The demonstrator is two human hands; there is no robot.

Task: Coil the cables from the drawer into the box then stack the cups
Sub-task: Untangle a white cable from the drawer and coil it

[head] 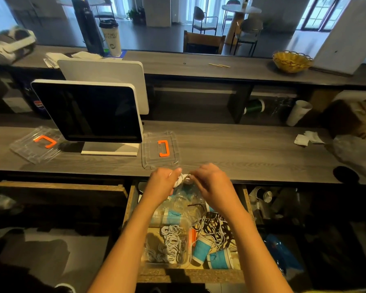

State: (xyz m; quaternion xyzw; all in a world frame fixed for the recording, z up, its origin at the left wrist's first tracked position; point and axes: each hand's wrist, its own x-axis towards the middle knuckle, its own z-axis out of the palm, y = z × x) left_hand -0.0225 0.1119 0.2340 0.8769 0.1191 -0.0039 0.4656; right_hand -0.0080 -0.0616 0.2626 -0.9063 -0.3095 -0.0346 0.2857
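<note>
Both hands are raised over the open wooden drawer (131, 208), at the counter's front edge. My left hand (163, 183) grips a small white coiled cable (181, 178), and my right hand (209, 182) pinches the same cable's end. Below them, a clear plastic box (186, 225) in the drawer holds several coiled white cables (169, 244). To its right lies a tangle of black and white cables (216, 229). Two blue paper cups (201, 249) lie on their sides at the drawer's front right. Clear plastic cups (180, 203) sit further back in the drawer.
A point-of-sale monitor (89, 111) stands on the grey counter (241, 149). Two clear lids with orange handles lie on it, one (160, 149) just beyond my hands, one (38, 144) at the left. Crumpled tissue (307, 138) sits at the right. A wicker basket (292, 61) rests on the upper shelf.
</note>
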